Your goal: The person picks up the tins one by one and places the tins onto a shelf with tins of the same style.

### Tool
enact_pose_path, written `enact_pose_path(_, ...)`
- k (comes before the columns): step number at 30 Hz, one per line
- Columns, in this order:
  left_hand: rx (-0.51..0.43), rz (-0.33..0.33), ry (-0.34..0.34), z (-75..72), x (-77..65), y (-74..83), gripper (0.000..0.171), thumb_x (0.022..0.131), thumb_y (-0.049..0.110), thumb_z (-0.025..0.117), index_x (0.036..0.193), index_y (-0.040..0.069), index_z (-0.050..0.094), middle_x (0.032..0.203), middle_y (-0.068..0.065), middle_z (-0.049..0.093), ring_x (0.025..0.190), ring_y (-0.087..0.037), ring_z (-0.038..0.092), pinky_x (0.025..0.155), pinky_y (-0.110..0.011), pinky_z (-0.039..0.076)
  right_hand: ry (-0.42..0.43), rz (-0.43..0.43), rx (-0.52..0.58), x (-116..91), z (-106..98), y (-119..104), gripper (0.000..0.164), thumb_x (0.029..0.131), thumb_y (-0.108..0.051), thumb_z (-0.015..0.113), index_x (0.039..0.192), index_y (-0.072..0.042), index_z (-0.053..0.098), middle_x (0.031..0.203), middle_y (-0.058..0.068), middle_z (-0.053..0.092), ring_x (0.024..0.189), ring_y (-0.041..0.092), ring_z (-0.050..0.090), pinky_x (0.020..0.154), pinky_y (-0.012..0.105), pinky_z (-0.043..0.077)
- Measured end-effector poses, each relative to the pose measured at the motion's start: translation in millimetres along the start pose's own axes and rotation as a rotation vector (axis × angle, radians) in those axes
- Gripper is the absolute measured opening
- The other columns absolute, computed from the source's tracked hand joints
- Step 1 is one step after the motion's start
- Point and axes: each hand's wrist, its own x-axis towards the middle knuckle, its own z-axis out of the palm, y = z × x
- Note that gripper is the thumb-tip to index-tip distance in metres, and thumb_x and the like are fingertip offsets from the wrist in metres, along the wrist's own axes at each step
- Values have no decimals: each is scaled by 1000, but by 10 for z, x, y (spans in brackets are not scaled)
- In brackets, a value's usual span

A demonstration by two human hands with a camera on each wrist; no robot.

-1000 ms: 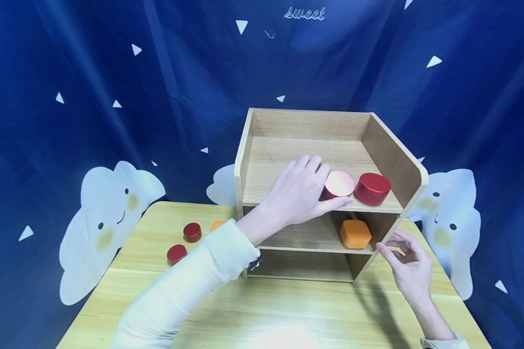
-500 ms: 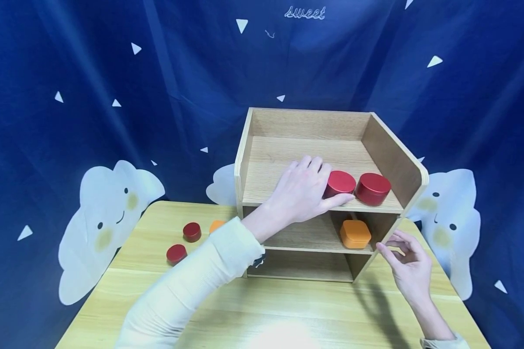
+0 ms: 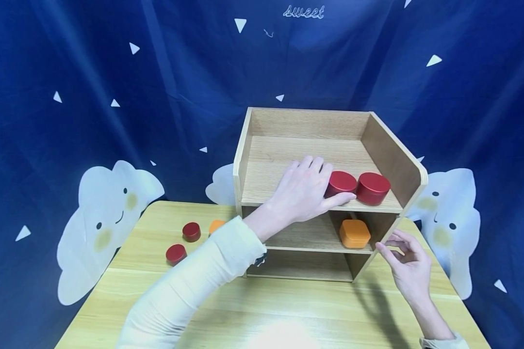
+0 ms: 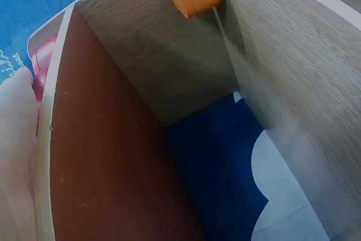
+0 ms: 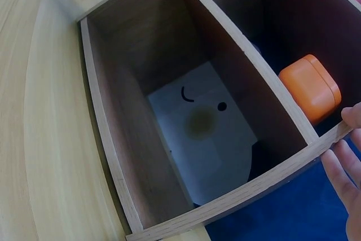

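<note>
My left hand (image 3: 303,191) is curled round a round red tin (image 3: 342,181) on the top level of the wooden shelf (image 3: 305,121); its thumb lies along the tin's front. Close to the right of this tin stands a second red tin (image 3: 373,188). At the shelf's right side, my right hand (image 3: 412,264) pinches the side panel's front edge, the thumb inside and fingers outside in the right wrist view. An orange square tin with rounded corners (image 3: 355,233) sits on the middle level near that hand. The left wrist view shows the left thumb (image 4: 20,105) beside the top board.
On the table (image 3: 126,291), left of the shelf, are two smaller red tins (image 3: 191,232) and an orange thing (image 3: 216,225) partly hidden by the left sleeve (image 3: 192,286). A blue curtain (image 3: 179,97) with cloud shapes hangs behind.
The gripped tin showed a pale pink face upward a second ago; now a red top shows there. The left hand has shifted slightly right. The right hand has stayed on the panel.
</note>
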Motion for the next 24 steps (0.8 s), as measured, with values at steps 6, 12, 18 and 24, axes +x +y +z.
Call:
enact_pose_path(6,-24,-1,49,0,-76,-35,78,89,86,51,119,15,67,110,0,70,100,-18,64,78,-30,53,-5,11,-14,-1,-5,7,49,77,36,62,124,23,58,95,-7,77,82,4,74,70,11,57)
enact_pose_path(12,-23,37,105,-3,-196,-86,76,88,85,53,119,17,66,106,0,67,101,-19,63,83,-29,53,-12,16,-22,5,-17,15,48,78,35,63,124,23,58,96,-8,77,82,3,74,71,11,58)
enact_pose_path(18,-59,70,143,-50,-353,-111,77,88,82,57,127,16,64,113,1,69,110,-20,64,92,-32,53,-9,16,-15,0,-16,7,48,78,36,63,124,23,57,97,-7,77,82,4,74,70,12,58)
enact_pose_path(24,-90,93,219,-97,-514,-116,82,86,79,63,135,14,65,121,-2,72,116,-21,66,99,-34,54,-6,24,-17,1,-13,-3,48,78,35,63,124,22,58,97,-7,77,83,4,74,71,12,58)
